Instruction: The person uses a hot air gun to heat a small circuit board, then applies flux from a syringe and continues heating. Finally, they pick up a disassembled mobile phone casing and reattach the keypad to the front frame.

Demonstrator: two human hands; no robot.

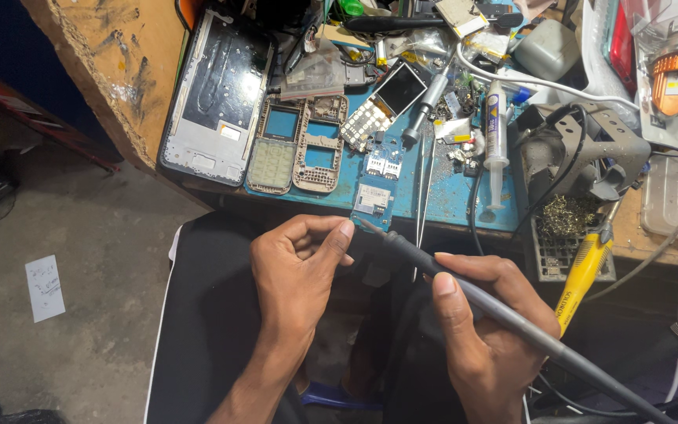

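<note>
Workbench (131,71): raw wooden top with a blue mat (449,196) over its middle, crowded with parts; it lies beyond both hands, at the top of the view.

Phone frame (217,94): large, grey and black, flat on the bench at the left; well apart from the hands.

Soldering stand (582,149): grey metal, right of the mat, with brass wool (566,213) below it; a yellow-handled tool (582,271) leans just beside it.

Keypad housings (300,145): two small beige shells, side by side, right of the frame.

Syringe (496,133): white, upright along the mat, near the stand.

Circuit board (377,180): small, blue, at the mat's near edge; it lies directly beyond the probe's tip, close to the left thumb.

Probe (504,314): slim grey rod with a trailing black lead; long axis diagonal, from lower right up to a tip at upper left, pointing toward the board.

Right hand (484,330): closed about the probe's shaft in a pen-like grip, thumb lying along the top; it is the farther hand from the board.

Left hand (300,271): curled loosely, thumb and forefinger drawn together right at the probe's tip; whether they pinch the tip or merely touch it cannot be told; it is the nearer hand to the board.

Paper slip (45,286): white, on the concrete floor at the left.
</note>
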